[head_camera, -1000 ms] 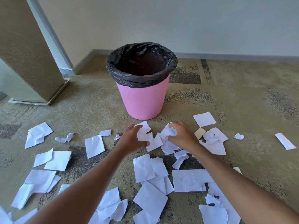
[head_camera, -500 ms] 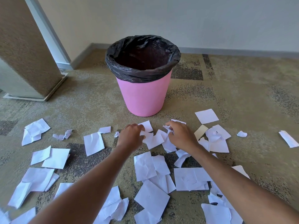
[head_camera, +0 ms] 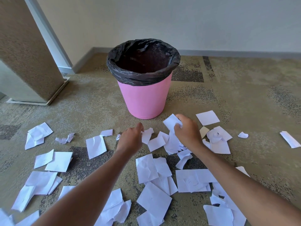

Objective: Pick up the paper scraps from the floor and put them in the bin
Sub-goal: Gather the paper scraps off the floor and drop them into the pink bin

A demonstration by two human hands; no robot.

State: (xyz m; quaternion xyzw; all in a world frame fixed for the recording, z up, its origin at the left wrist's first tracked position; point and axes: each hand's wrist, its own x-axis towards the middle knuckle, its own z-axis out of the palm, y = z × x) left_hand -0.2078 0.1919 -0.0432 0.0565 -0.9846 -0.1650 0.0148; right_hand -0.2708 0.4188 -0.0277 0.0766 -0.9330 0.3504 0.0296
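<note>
Right hand (head_camera: 187, 132) has lifted its white scrap (head_camera: 171, 122) off the pile; left hand (head_camera: 130, 140) stays low.
Right fingers curl round the creased, angular sheet just in front of the smooth pink bin (head_camera: 143, 98) with its crinkled black liner (head_camera: 143, 78). Left fingers pinch a crumpled scrap (head_camera: 147, 135) near the carpet (head_camera: 228, 103). Flat, torn white scraps (head_camera: 154, 201) litter the speckled floor around both forearms.
</note>
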